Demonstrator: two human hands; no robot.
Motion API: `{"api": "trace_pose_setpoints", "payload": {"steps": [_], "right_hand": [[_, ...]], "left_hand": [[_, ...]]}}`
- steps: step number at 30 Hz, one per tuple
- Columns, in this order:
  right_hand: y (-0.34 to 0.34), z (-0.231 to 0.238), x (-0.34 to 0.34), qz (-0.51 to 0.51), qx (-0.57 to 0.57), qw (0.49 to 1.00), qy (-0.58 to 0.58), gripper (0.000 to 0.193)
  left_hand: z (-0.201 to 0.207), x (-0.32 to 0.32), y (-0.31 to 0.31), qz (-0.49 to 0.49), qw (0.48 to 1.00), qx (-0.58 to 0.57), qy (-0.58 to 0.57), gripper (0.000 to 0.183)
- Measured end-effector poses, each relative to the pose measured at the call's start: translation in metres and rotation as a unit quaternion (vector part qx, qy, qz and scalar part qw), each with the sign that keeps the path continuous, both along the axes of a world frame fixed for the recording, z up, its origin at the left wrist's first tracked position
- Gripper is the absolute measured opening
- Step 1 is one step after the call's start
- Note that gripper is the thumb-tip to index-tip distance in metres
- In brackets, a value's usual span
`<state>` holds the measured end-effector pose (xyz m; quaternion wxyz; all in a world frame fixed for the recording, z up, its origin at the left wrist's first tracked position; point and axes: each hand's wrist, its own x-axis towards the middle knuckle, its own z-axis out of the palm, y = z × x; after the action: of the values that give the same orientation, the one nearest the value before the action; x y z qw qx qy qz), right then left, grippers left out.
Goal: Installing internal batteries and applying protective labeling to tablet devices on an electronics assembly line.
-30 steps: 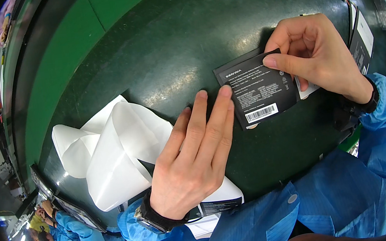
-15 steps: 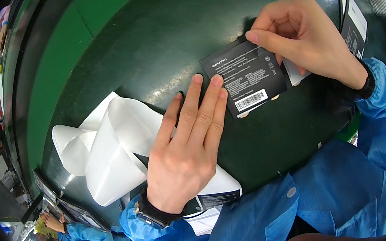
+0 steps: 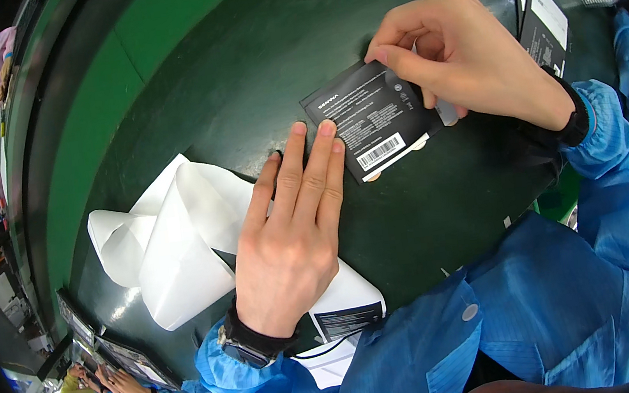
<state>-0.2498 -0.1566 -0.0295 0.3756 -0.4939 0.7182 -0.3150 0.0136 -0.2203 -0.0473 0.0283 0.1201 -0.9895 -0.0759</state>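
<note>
- right hand [image 3: 463, 60] pinches thin black rectangular film label [image 3: 370, 116] at one o'clock
- left hand [image 3: 288, 251], slightly spread, touches nine o'clock edge
- likely aligning; next needs smoothing

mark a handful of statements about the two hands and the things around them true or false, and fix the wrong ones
1. The left hand touches the left edge of the black label. True.
2. The label's lower part is plain black. False: a white barcode patch is printed there.
3. The right hand pinches the label near its upper right corner. True.
4. Nothing white lies left of the left hand. False: a curled white sheet lies there.
5. A flat black-and-white piece lies farther right than the label. True.
</note>
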Motion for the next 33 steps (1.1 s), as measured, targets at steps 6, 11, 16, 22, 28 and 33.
{"api": "trace_pose_setpoints", "payload": {"steps": [6,11,16,22,28,33], "right_hand": [[-0.002,-0.009,-0.009,0.084,-0.169,0.965,0.182,0.050],[0.002,0.009,-0.012,0.006,-0.145,0.957,0.252,0.050],[0.033,0.018,-0.023,0.225,-0.209,0.905,0.294,0.060],[0.073,-0.013,-0.035,0.296,-0.102,0.869,0.382,0.091],[0.074,-0.016,-0.041,0.305,-0.098,0.881,0.347,0.096],[0.075,-0.021,-0.047,0.311,-0.124,0.884,0.328,0.095]], "left_hand": [[0.000,-0.001,0.000,-0.001,1.000,0.000,0.000,0.076],[0.004,-0.001,0.000,-0.009,1.000,-0.022,-0.011,0.057],[-0.001,0.002,0.002,-0.006,0.999,-0.035,-0.004,0.067],[0.007,-0.005,0.007,0.000,1.000,0.007,-0.029,0.078],[0.008,-0.016,0.005,0.003,0.996,0.077,-0.045,0.092],[0.010,-0.030,0.001,-0.007,0.995,0.089,-0.053,0.099]]}}
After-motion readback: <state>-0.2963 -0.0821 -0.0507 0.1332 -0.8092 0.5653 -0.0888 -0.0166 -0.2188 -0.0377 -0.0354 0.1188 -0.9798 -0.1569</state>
